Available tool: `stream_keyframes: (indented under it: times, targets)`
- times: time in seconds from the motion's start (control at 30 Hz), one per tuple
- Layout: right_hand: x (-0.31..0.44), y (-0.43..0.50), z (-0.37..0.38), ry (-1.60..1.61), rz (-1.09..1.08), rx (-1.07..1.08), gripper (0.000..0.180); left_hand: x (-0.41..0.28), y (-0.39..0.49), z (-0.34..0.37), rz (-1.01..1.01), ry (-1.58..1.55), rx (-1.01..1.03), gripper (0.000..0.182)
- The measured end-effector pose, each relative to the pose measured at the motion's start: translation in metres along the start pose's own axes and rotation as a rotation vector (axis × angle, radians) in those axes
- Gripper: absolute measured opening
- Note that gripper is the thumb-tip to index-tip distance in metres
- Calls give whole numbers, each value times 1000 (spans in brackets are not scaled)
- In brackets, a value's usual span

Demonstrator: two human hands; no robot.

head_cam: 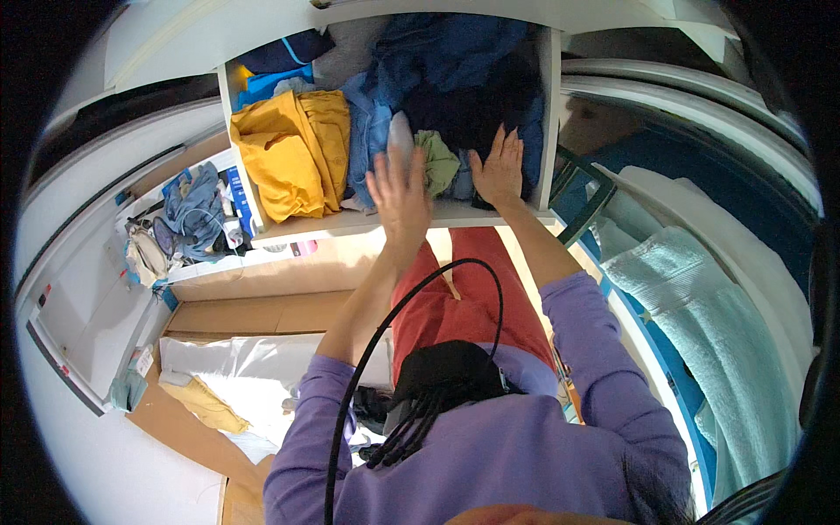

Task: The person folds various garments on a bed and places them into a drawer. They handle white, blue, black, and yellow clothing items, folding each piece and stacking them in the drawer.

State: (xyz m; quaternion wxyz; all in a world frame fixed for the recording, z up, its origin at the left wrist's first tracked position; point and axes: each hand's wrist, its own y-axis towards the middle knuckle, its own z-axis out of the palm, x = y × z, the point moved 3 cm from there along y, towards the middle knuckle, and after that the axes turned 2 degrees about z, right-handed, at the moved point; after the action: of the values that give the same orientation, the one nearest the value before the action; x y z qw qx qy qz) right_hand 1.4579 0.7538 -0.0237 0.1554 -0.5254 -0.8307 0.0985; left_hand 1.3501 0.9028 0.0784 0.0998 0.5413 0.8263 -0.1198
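Before me a white drawer (315,231) stands pulled out, filled with clothes. My left hand (400,193), its fingers spread and blurred, is over the front middle of the drawer beside a light blue denim garment (364,141). A blurred pale grey cloth (401,128) shows at its fingertips; whether they touch is unclear. My right hand (502,167) lies flat with fingers extended on dark clothing (453,98) at the right. Between both hands sits a crumpled light green cloth (436,164). Folded yellow garments (292,154) fill the left front, with a bright blue item (275,84) behind them.
Left of the drawer, a box (239,197) holds crumpled clothes and cables. Below it, a cardboard box (262,312) contains white sheeting and a yellow cloth (207,401). A pale turquoise towel (695,295) hangs at the right, near a dark green frame (590,197).
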Motion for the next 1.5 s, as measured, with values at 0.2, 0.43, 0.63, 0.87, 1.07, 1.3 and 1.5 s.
stream_keyframes:
  times: [0.2,0.43,0.63,0.87,1.07,1.3,1.5]
  targets:
    - [1,-2,-13,-25,40,172,84,21,8,-4,-291,-510,-151,74]
    - [5,-2,-19,-101,35,231,84,-23,14,-4,-152,-221,492,73]
    - [9,-5,-11,-182,3,120,88,-5,9,48,-224,-189,-120,71]
    - [2,-7,-5,-175,51,87,87,87,32,-16,-474,-404,-207,82]
    - [56,-23,-72,14,-19,-328,66,134,17,16,-705,-18,-104,111]
    - [176,5,-46,754,25,154,78,158,17,-8,-619,-370,-128,70]
    - [201,27,-28,560,303,270,103,221,-34,-58,-498,-939,-432,26]
